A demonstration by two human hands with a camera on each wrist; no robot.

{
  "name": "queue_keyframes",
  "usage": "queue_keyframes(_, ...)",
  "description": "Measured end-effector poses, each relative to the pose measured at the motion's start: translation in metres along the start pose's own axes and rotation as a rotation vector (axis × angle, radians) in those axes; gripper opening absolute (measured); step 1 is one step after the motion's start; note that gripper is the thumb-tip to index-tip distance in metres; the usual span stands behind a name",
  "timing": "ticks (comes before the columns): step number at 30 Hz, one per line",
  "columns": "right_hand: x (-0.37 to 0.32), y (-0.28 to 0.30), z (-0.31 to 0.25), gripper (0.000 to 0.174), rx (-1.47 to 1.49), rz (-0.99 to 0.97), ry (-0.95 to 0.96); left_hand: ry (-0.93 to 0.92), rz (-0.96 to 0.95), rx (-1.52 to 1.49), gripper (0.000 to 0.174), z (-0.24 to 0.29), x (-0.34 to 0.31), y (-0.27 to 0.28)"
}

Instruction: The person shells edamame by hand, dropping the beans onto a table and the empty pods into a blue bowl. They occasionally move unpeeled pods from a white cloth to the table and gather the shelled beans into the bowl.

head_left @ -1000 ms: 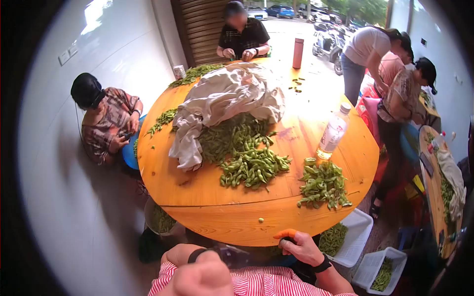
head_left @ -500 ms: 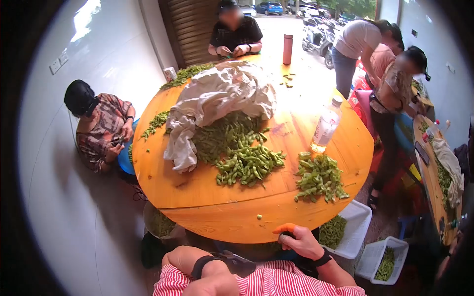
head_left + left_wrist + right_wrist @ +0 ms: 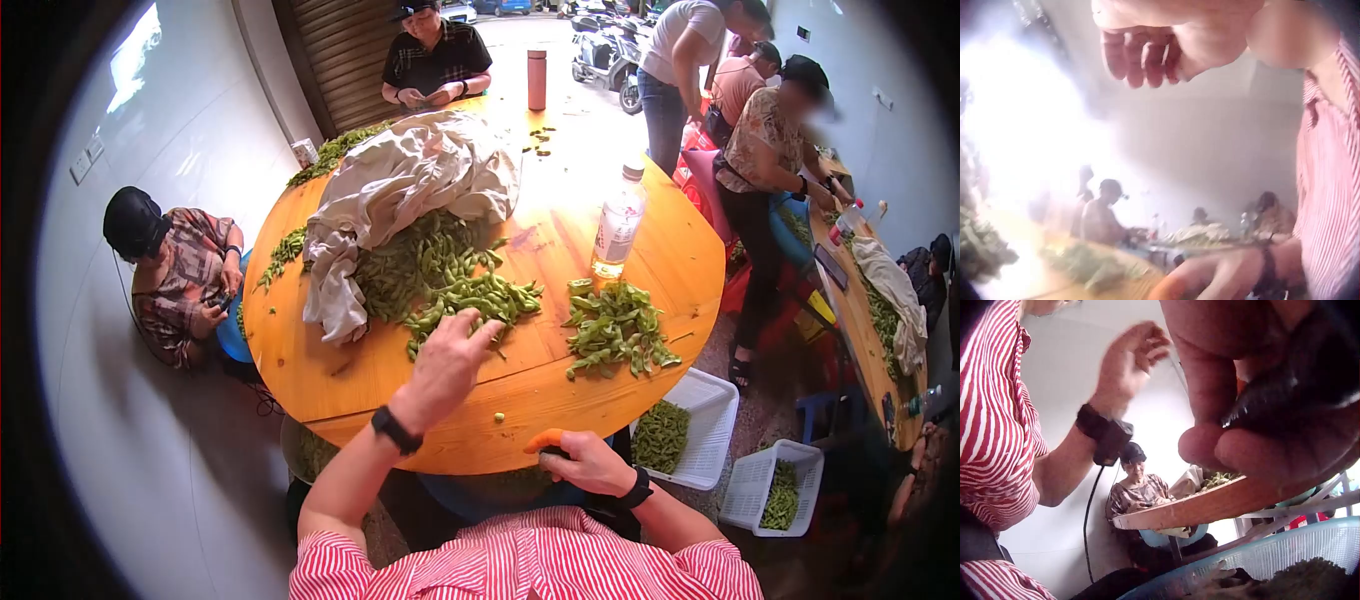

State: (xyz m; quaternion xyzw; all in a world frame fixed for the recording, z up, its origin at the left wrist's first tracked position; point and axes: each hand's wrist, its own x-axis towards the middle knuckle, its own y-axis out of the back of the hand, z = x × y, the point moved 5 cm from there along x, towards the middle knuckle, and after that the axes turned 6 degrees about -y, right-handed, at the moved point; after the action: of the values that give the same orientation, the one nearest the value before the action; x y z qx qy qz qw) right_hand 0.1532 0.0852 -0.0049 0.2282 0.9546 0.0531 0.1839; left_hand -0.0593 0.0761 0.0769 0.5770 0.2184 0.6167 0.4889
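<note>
My left hand (image 3: 448, 365), fingers loosely bent and holding nothing visible, hangs over the near edge of a heap of green soybean pods (image 3: 500, 295) on the round wooden table (image 3: 350, 400). A crumpled whitish cloth (image 3: 410, 170) covers the back of that heap. By the table's front edge, my right hand (image 3: 590, 465) curls round a black, shiny object (image 3: 1291, 384) whose kind I cannot tell. Orange wrapping (image 3: 547, 439) covers its index finger. A smaller pile of pods (image 3: 620, 330) lies beyond the right hand, near a clear bottle (image 3: 618, 230) with yellowish liquid.
White baskets of pods (image 3: 715, 420) (image 3: 735, 500) stand on the floor at right. Below the table edge is a blue basket (image 3: 1329, 544). A reddish flask (image 3: 537, 80) stands at the far side. Several people work around this table and another table (image 3: 850, 290) at right.
My left hand has reached forward from near my chest to the pod heap. The right hand stays by the table's edge, still gripping the black object. The head view has swung slightly right.
</note>
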Motion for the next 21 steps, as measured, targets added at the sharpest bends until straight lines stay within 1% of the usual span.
queue_keyframes(2, 0.001, -0.002, -0.003, 0.023, -0.062, -0.006, 0.006, 0.02, -0.045, 0.171, 0.033, -0.029, -0.004, -0.025)
queue_keyframes(3, 0.0, -0.002, -0.007, 0.024, -0.106, 0.011, 0.058, 0.017, -0.041, 0.173, 0.033, -0.036, -0.005, -0.032)
queue_keyframes(4, 0.0, -0.002, -0.009, 0.024, -0.151, 0.027, 0.108, 0.042, -0.082, 0.182, 0.03, -0.043, -0.004, -0.04)
queue_keyframes(5, 0.0, -0.002, -0.007, 0.024, -0.155, 0.03, 0.11, 0.068, -0.122, 0.19, 0.026, -0.049, -0.004, -0.047)
queue_keyframes(6, 0.0, -0.002, -0.004, 0.024, -0.132, 0.021, 0.12, 0.036, -0.091, 0.222, 0.021, -0.046, -0.002, -0.044)
queue_keyframes(7, 0.0, -0.001, -0.003, 0.023, -0.105, 0.013, 0.131, 0.031, -0.088, 0.222, 0.021, -0.042, -0.002, -0.043)
queue_keyframes(8, 0.0, 0.001, -0.004, 0.023, -0.104, 0.016, 0.131, 0.077, -0.083, 0.167, 0.019, -0.039, -0.006, -0.041)
queue_keyframes(9, -0.001, 0.002, -0.004, 0.023, -0.071, 0.001, 0.086, 0.125, -0.083, 0.111, 0.018, -0.035, -0.008, -0.036)
queue_keyframes(10, -0.002, 0.003, -0.004, 0.023, -0.036, -0.016, 0.041, 0.145, -0.027, 0.054, 0.017, -0.033, -0.012, -0.031)
queue_keyframes(11, -0.002, 0.005, -0.005, 0.023, -0.027, -0.019, 0.038, 0.147, -0.036, 0.054, 0.017, -0.029, -0.015, -0.028)
queue_keyframes(13, 0.001, 0.01, -0.011, 0.022, -0.061, 0.006, 0.067, 0.284, 0.051, -0.083, 0.017, -0.028, -0.023, -0.019)
queue_keyframes(14, 0.002, 0.012, -0.012, 0.022, -0.058, 0.006, 0.077, 0.291, 0.105, -0.092, 0.013, -0.028, -0.028, -0.017)
queue_keyframes(15, 0.006, 0.012, -0.013, 0.022, -0.055, 0.001, 0.074, 0.297, 0.101, -0.092, 0.013, -0.027, -0.034, -0.02)
queue_keyframes(17, 0.012, 0.016, -0.024, 0.023, -0.138, 0.096, 0.241, 0.558, 0.175, -0.606, 0.014, -0.033, -0.049, -0.032)
queue_keyframes(18, 0.016, 0.018, -0.028, 0.024, -0.182, 0.115, 0.267, 0.749, 0.114, -0.813, 0.018, -0.02, -0.048, -0.028)
queue_keyframes(19, 0.02, 0.017, -0.033, 0.024, -0.179, 0.111, 0.262, 0.756, 0.111, -0.815, 0.018, -0.014, -0.05, -0.028)
queue_keyframes(21, 0.026, 0.022, -0.045, 0.026, -0.117, 0.286, 0.271, 0.865, 0.1, -1.078, 0.02, -0.002, -0.063, -0.039)
